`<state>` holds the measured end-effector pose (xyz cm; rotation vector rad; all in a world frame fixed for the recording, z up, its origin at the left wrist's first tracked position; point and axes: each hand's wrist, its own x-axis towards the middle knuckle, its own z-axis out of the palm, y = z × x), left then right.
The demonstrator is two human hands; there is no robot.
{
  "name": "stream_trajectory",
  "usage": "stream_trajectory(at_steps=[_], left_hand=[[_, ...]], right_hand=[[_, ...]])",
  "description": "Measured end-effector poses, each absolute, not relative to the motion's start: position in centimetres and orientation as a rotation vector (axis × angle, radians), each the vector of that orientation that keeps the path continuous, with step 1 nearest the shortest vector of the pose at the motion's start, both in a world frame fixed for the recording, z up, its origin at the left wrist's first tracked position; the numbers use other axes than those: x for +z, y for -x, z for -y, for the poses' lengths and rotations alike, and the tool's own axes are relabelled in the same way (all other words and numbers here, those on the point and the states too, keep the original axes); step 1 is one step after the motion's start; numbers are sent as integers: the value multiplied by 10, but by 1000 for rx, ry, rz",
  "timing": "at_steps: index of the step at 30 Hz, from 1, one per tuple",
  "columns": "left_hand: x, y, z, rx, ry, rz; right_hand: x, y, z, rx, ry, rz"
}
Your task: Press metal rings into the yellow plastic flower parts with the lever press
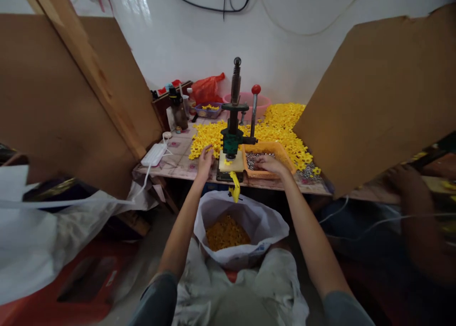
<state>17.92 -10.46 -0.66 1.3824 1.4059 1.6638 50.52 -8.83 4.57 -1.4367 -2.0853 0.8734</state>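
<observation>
A green hand press [232, 138] with a red-knobbed lever stands at the table's front edge. A yellow piece [228, 163] lies on its pale base plate, and a yellow clip-like part [234, 186] hangs at the front. My left hand [205, 162] is left of the press, beside the pile of yellow star-shaped pieces [206, 137]; its fingertips are close together, and whatever they hold is too small to name. My right hand [270, 164] reaches into the orange basket [285, 156], its fingers bent together at the small metal parts [252, 159]; anything between them is hidden.
An open white sack [256, 212] with yellow pieces sits between the knees. Cardboard panels [384, 98] flank the table. A white power strip [154, 155] lies left; bottles, a purple tray [208, 111] and a pink basin [261, 102] stand behind. Another person's hand [404, 178] is far right.
</observation>
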Motion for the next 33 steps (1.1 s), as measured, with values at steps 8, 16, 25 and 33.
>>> stream_trajectory(at_steps=[8,16,25,33], left_hand=[[-10,-187,110,1518,-1442,-1059],[-4,-184,116,1365,-1592,-1006],[6,-182,129,1224,-1710,-861],[2,-186,126,1273,-1652,-820]], right_hand=[[59,-500,109,511,1575,1871],[68,-419,153,-25,1306,2239],[63,-412,168,-126,1122,2317],[65,-414,175,-187,998,2406]])
